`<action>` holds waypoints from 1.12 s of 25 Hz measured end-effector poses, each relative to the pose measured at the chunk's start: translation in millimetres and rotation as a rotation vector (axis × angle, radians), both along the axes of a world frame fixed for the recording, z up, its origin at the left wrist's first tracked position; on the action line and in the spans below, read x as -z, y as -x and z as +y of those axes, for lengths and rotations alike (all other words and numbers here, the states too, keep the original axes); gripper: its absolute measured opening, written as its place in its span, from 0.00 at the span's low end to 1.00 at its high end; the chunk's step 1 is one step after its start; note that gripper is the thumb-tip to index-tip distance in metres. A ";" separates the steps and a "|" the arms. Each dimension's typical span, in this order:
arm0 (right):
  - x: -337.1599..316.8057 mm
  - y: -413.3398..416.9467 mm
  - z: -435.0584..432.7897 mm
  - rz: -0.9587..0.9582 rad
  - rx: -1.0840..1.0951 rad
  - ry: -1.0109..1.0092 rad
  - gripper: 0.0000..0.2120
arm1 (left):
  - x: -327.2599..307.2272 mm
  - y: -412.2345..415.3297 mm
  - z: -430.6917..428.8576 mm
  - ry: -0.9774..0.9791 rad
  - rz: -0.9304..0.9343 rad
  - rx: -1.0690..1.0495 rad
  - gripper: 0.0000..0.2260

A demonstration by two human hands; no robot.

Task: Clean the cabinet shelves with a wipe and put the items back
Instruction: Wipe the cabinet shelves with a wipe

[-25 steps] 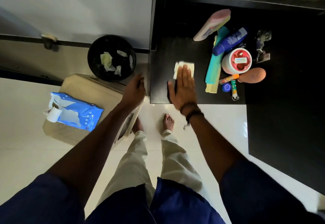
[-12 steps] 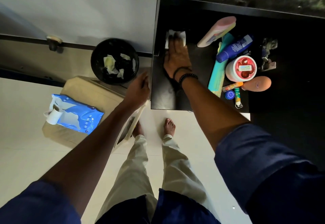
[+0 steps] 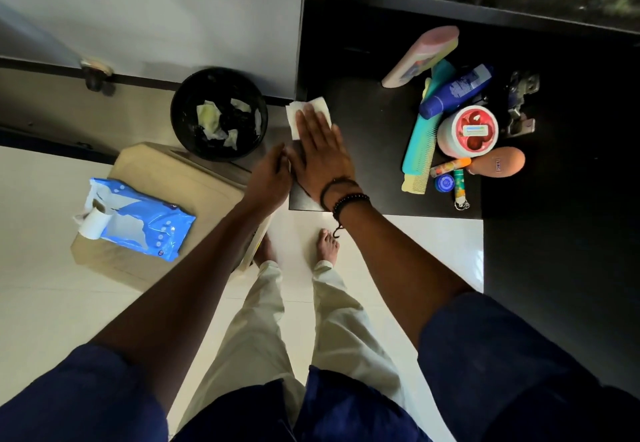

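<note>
My right hand (image 3: 320, 154) lies flat on a white wipe (image 3: 304, 114) and presses it against the left edge of the black shelf (image 3: 374, 150). The wipe sticks out past my fingertips and over the shelf's left edge. My left hand (image 3: 268, 178) rests with curled fingers at the shelf's front left corner, touching my right hand's thumb side. Toiletries are bunched at the shelf's right: a pink bottle (image 3: 420, 57), a blue bottle (image 3: 457, 89), a teal comb (image 3: 420, 150), a white jar with a red lid (image 3: 467, 131), a brown oval case (image 3: 504, 162).
A black bin (image 3: 219, 114) holding crumpled used wipes stands on the floor left of the shelf. A blue wipe pack (image 3: 138, 219) lies on a beige box (image 3: 149, 171). Small tubes and a blue cap (image 3: 445, 181) lie near the shelf front. A metal hinge (image 3: 521, 105) sits far right.
My right hand has drawn the wipe back from the rear of the shelf toward its left edge. My left hand moved right to the shelf corner, beside the right hand.
</note>
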State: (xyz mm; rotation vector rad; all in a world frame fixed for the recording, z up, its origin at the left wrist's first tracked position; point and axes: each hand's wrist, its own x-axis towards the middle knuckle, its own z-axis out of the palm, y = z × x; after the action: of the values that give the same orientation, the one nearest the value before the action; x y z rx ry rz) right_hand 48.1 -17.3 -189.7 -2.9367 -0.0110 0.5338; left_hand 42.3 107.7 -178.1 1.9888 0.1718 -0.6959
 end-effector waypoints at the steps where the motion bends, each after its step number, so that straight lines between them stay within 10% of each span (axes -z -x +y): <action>1: 1.4 11.7 -7.9 0.005 0.043 -0.005 0.31 | -3.8 -1.4 -3.8 0.003 -0.007 0.007 0.18; 9: -3.0 -18.9 -77.6 -0.009 0.527 0.085 0.34 | 3.6 -1.9 -11.7 -0.002 -0.043 0.050 0.19; 16: 0.8 -17.9 -43.4 -0.045 0.147 0.008 0.30 | 10.8 -2.5 -13.3 -0.019 -0.107 0.069 0.20; 28: -1.2 -71.9 -82.5 -0.010 0.349 -0.047 0.30 | 22.0 -6.9 -9.1 -0.001 -0.126 0.096 0.20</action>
State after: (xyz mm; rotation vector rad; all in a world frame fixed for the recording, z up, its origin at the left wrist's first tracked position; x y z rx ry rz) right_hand 120.0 -99.8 -188.6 -2.8037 0.4713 0.4554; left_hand 49.2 98.6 -200.1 2.0453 0.0017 -0.6289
